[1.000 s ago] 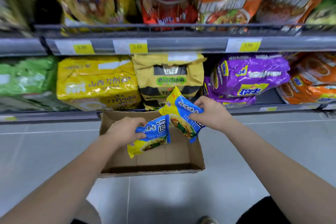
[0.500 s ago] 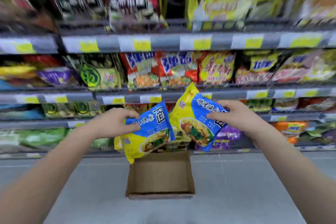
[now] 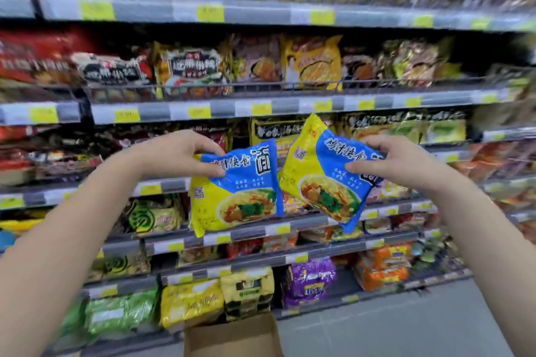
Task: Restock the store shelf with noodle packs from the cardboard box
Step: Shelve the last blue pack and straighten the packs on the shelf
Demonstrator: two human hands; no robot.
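Note:
Each of my hands holds one blue-and-yellow noodle pack in front of the store shelves. My left hand (image 3: pixel 179 151) pinches the top left corner of the left noodle pack (image 3: pixel 237 191). The right noodle pack (image 3: pixel 322 180), tilted to the right, is gripped along its upper right edge by my right hand (image 3: pixel 391 159). Both packs hang side by side at the level of the middle shelves (image 3: pixel 261 107). The cardboard box (image 3: pixel 232 336) stands on the floor at the bottom centre; its inside is mostly out of frame.
Several shelf levels packed with noodle bags fill the view, with yellow price tags (image 3: pixel 210 13) along the rails. Large yellow (image 3: pixel 191 304), green (image 3: pixel 116 313) and purple (image 3: pixel 310 278) multipacks sit on the lowest shelf. Grey floor (image 3: pixel 406 324) lies to the right of the box.
Both hands have lifted the two packs from the box up to the middle shelves. The view has tilted upward, so the box has dropped to the bottom edge.

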